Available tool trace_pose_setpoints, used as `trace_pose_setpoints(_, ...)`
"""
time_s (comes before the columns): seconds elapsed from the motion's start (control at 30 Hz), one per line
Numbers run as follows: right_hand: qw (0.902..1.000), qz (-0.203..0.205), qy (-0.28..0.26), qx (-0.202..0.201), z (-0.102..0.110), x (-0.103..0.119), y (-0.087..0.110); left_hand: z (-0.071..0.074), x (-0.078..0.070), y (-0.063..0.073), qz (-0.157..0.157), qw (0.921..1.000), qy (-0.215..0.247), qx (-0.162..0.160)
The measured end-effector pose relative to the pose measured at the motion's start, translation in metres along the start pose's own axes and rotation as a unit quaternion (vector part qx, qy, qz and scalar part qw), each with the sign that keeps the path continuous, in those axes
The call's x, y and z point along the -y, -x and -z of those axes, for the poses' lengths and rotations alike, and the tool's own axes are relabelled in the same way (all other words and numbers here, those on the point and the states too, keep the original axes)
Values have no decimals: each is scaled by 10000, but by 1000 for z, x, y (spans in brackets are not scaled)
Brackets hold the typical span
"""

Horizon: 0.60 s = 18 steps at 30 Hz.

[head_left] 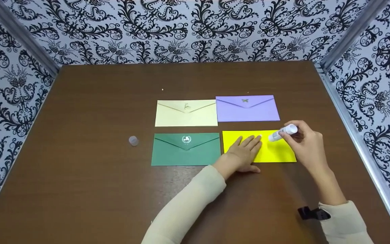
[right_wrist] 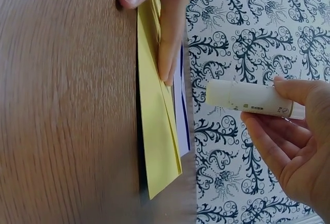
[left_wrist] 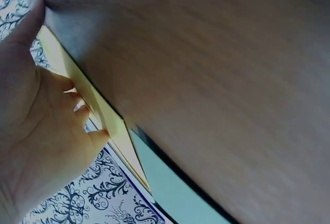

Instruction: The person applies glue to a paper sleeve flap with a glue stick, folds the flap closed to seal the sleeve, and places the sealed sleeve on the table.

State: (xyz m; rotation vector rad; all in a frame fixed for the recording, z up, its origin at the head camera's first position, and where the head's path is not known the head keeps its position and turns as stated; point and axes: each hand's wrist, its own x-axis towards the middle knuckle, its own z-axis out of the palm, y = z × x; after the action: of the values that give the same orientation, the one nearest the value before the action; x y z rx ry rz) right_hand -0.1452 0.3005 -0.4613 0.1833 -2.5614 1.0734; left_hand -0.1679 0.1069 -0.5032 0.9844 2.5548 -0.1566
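Note:
My left hand [head_left: 244, 156] rests with spread, straight fingers on a yellow envelope [head_left: 283, 154], its thumb over the near edge. In the left wrist view the left palm [left_wrist: 46, 126] faces the camera. My right hand [head_left: 306, 145] pinches a white glue stick [head_left: 283, 133] between thumb and fingers, tilted above the envelope's right half. The right wrist view shows the glue stick [right_wrist: 252, 97] uncapped, its pale tip pointing toward the yellow envelope [right_wrist: 157, 146] and apart from it. A small white cap [head_left: 133, 140] stands on the table, left of the green envelope.
A green envelope [head_left: 186, 154] lies left of the yellow one. Behind them lie a cream envelope [head_left: 186, 118] and a purple envelope [head_left: 248, 113], side by side. All are on a brown table [head_left: 80, 186], with patterned walls [head_left: 181, 30] around the back and sides.

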Motion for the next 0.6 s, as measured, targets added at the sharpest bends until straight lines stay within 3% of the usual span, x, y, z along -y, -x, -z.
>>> trace_pose_setpoints(0.13, 9998, 3, -111, -154, -4, 2, -1, 0, 8, 0, -219, 9981, 499, -281)
trace_pose_setpoints(0.3, 9996, -39, -202, -194, -7, 8, -2, 3, 21, 7, -418, 9922, 1100, -405)
trace_pose_setpoints(0.6, 9998, 23, -120, -138, -15, 17, -7, 5, 41, 27, -437, 9845, 1548, -697)
